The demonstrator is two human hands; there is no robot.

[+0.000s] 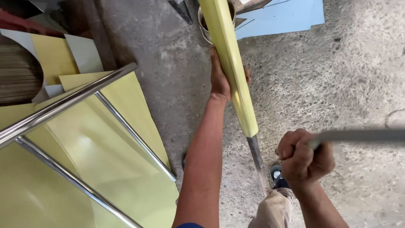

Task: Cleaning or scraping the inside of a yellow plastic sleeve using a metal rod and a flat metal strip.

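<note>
Nearest to the camera, the right hand (304,158) is closing as a tight fist around a grey rod (363,135), which is running out toward 3 o'clock and is looking blurred. The fingers are wrapping the rod fully, so its end inside the fist is hidden.

A little farther, the left hand (221,80) is holding a long yellow bar (231,63). The bar is pale yellow, smooth and glossy, with flat faces and a straight edge along its length. It is standing tilted, from the middle of the view up toward 12 o'clock, where it is leaving the picture. From its lower end a thin dark metal strip (256,157) is sticking out toward the floor (337,76), near a shoe (276,175). The palm is lying behind the bar at its 9 o'clock side, and the fingertips are showing just past its 3 o'clock edge, so the fingers are curling around it.

At 8 o'clock, yellow sheets (84,147) are lying under shiny steel tubes (63,103).

Farther away, at 12 o'clock, a round tin can (205,27) is standing just behind the bar. At 1 o'clock, light blue flat sheets (287,17) are lying on the floor. No label is readable on them.
</note>
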